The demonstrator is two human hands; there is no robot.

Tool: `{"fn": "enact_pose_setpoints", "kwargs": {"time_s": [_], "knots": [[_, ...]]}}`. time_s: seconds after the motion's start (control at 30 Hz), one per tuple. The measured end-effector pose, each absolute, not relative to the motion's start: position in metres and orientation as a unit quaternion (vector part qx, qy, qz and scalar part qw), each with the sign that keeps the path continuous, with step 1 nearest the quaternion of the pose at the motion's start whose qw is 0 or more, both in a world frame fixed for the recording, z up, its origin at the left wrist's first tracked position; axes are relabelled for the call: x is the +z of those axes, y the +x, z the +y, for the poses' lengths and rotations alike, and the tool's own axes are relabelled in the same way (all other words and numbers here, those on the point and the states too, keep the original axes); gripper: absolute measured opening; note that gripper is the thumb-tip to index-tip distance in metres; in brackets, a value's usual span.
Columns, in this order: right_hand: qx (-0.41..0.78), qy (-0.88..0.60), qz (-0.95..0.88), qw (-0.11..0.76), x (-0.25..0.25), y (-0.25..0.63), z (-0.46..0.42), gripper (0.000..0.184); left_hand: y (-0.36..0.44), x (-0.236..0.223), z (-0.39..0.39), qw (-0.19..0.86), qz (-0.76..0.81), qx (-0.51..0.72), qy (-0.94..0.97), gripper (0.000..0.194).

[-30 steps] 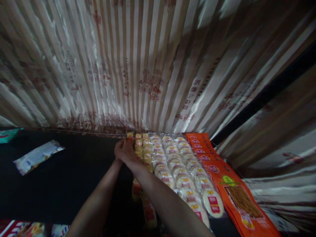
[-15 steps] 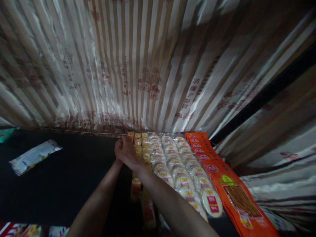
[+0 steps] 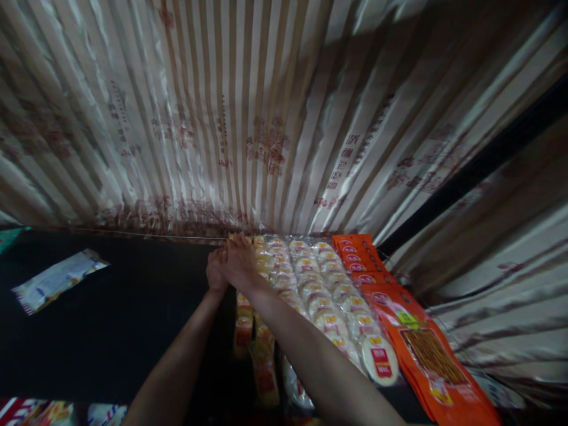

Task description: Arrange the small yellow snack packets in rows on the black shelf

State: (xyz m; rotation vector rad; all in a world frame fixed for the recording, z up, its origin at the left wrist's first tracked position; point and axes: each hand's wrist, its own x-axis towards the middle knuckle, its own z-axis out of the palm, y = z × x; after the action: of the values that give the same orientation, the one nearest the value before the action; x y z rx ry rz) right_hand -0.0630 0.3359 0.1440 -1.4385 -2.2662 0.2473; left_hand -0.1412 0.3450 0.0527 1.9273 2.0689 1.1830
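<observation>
My left hand and my right hand meet at the top of hanging strips of small snack packets, close under a thin wire that runs along the striped sheet wall. Both hands have their fingers curled at the top of a yellow-and-red packet strip that hangs down beside my right forearm. What the fingers grip is hidden in the dim light. Orange snack bags hang to the right of the round packets.
A dark panel fills the left below the wire. A pale wrapped packet hangs on it at the left, with a teal packet edge above it. More colourful packets show at the bottom left corner.
My right hand has slid up and rightward to the top edge of the strips, now covering the top yellow packets. The yellow-and-red strip hangs more freely below my forearm.
</observation>
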Motion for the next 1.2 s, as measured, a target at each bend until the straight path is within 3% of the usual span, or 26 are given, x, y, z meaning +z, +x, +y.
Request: {"fn": "enact_pose_setpoints", "kwargs": {"time_s": [0.23,0.43,0.87,1.2], "knots": [[0.069,-0.552,-0.817,0.152,0.148,-0.041,0.344,0.033,-0.134,0.065,0.339,0.054,0.702,0.398,0.589,0.034],[0.063,-0.552,-0.818,0.147,0.143,-0.039,0.347,0.032,-0.133,0.066,0.339,0.051,0.704,0.393,0.589,0.034],[0.053,-0.522,-0.823,0.218,0.145,-0.023,0.341,0.029,-0.134,0.065,0.336,0.029,0.703,0.447,0.552,0.030],[0.051,-0.518,-0.827,0.214,0.171,-0.014,0.304,0.024,-0.118,0.112,0.284,0.025,0.686,0.472,0.553,0.027]]}}
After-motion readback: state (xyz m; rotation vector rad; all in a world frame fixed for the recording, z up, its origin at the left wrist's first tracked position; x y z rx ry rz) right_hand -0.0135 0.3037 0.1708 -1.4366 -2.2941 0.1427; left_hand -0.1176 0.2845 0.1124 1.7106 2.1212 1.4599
